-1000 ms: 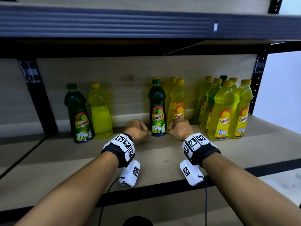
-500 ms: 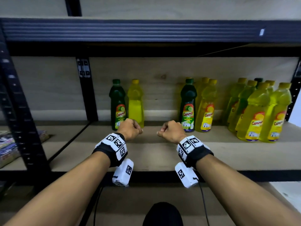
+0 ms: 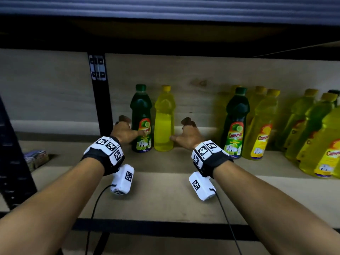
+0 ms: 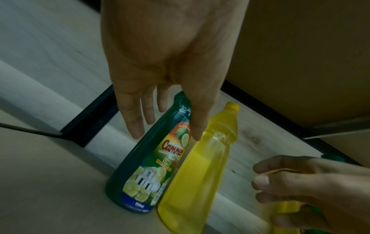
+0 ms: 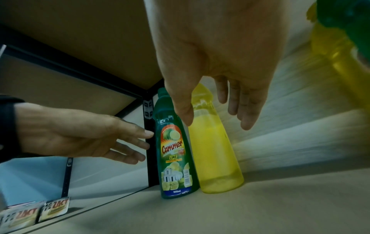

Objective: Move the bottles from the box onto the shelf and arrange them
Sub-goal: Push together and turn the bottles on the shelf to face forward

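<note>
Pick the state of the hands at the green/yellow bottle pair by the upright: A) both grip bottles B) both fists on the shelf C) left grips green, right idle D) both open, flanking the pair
D: the left hand and right hand have fingers spread on either side of the green bottle and yellow bottle, neither closed round one.

Setting: shop or stockroom, probably a retail aisle, though the dim light leaves that unsure. Evidence: black metal shelving with a slotted upright (image 3: pixel 98 92); pale board shelf deck (image 3: pixel 165 196) and board back panel; many alike bottles of "Cammer" dishwashing liquid, green lime bottle (image 3: pixel 141 118) beside an unlabelled yellow bottle (image 3: pixel 164 118), more yellow bottles (image 3: pixel 312 133) grouped to the right; small "ZACT" cartons (image 5: pixel 36 210) stocked in the neighbouring bay.
</note>
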